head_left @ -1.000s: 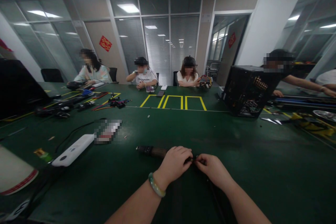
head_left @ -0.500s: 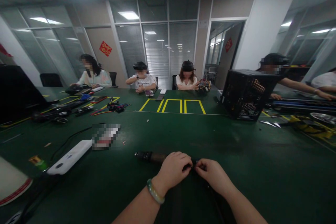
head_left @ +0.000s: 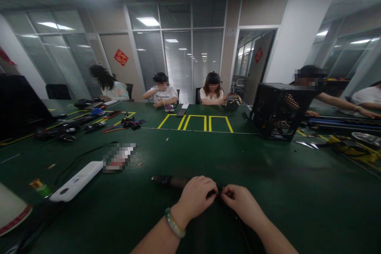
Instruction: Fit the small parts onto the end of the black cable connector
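Note:
A dark cylindrical tool (head_left: pixel 175 182) with a black collar and a small metal tip at its left end lies across the green table. My left hand (head_left: pixel 199 194) is wrapped over its right part, thumb and fingers curled together near that end. Close by on the right, my right hand (head_left: pixel 239 202) is closed in a pinch at the tool's right end. What its fingertips grip is too small and dark to make out. A thin black cable (head_left: pixel 245 234) runs from beneath my right hand towards me. Both palms are hidden.
A white power strip (head_left: pixel 76 180) and a blurred-out flat object (head_left: pixel 120 158) lie left, beside a small green bottle (head_left: pixel 40 187) and a white cup (head_left: pixel 12 210). A black computer case (head_left: pixel 281 111) stands back right, near scissors (head_left: pixel 308 144). Several people sit across the table.
The view has tilted up slightly, so everything sits a little lower. My hands keep nearly the same hold, with a slightly wider gap between their fingertips. The person at far left has bent forward.

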The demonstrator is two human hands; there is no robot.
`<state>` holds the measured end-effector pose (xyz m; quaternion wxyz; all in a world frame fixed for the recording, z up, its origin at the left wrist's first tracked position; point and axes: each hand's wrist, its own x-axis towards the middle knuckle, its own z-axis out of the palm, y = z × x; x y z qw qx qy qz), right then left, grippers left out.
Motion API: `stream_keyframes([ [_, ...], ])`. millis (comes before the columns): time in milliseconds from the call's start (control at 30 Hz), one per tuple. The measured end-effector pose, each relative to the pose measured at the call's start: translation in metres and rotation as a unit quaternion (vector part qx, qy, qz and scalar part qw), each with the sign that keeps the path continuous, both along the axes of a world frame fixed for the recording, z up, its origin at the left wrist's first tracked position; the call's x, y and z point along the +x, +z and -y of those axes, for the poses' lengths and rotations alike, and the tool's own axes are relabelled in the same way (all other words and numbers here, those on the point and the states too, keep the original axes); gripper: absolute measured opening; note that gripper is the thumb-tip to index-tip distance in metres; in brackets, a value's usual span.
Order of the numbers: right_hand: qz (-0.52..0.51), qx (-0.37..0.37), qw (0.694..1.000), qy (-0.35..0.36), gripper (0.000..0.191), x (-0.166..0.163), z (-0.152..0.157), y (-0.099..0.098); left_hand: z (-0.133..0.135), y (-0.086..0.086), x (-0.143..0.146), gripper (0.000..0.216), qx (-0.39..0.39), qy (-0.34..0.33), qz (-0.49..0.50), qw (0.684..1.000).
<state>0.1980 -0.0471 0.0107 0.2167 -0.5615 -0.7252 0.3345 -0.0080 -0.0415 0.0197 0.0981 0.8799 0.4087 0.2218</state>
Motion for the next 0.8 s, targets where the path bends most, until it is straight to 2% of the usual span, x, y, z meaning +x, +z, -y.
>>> stream_keyframes([
  [333,-0.010,0.008,1.000,-0.006,0.015,-0.0028,-0.0009,-0.0047,0.0016,0.0008,0.0013,0.013,-0.002,0.017,-0.013,1.000],
  [500,-0.007,0.012,1.000,-0.003,0.015,-0.0035,-0.0002,-0.0003,0.0004,-0.0011,0.0005,0.011,0.004,-0.003,-0.003,1.000],
  [700,-0.004,-0.006,1.000,-0.001,0.016,-0.0033,0.0014,0.0036,0.0015,-0.0012,0.0006,0.013,-0.005,0.021,-0.008,1.000],
  [800,0.000,-0.001,1.000,-0.003,0.015,-0.0035,0.0019,0.0039,0.0019,-0.0009,0.0001,0.011,-0.004,0.012,-0.014,1.000],
])
